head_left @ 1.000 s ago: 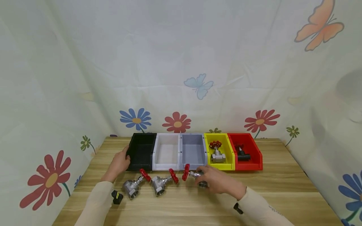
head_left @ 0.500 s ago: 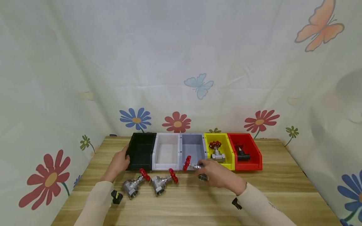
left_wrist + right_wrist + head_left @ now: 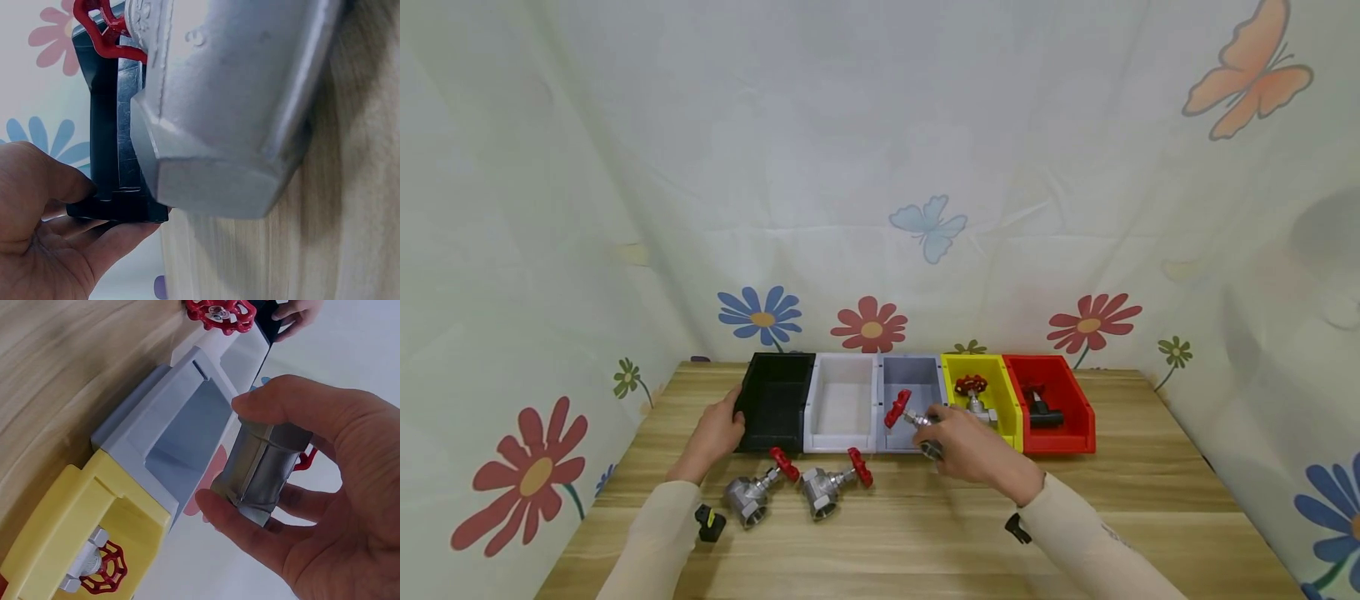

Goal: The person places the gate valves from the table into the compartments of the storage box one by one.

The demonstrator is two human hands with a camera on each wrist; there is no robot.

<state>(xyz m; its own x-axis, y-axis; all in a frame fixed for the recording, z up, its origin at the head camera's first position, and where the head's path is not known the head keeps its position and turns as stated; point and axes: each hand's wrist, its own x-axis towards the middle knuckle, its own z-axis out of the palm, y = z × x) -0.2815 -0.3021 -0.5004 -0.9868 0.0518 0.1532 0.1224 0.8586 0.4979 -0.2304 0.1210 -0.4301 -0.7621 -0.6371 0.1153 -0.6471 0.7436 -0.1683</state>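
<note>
My left hand (image 3: 715, 432) grips the left side wall of the black bin (image 3: 106, 144), thumb on one side and fingers on the other. Between thumb and fingers, my right hand (image 3: 976, 443) holds a metal gate valve (image 3: 262, 462) with a red handwheel (image 3: 897, 408). That valve hangs tilted above the front of the grey-blue bin (image 3: 912, 377), its wheel pointing left. Two similar valves lie on the table: one (image 3: 747, 500) before the black bin, another (image 3: 820, 493) before the white bin (image 3: 842, 408). In the left wrist view, a valve body (image 3: 225, 106) hides part of the black bin.
A yellow bin (image 3: 1011, 392) right of the grey-blue one contains a metal valve (image 3: 974, 407) with a red wheel. At the row's right end, the red bin (image 3: 1078, 408) contains a black valve (image 3: 1043, 414). Behind stands a flower-printed curtain (image 3: 820, 250); the table (image 3: 880, 550) is wood-grained.
My right hand has lifted the valve from the table and carried it forward to the front of the grey-blue bin. The left hand stays on the black bin.
</note>
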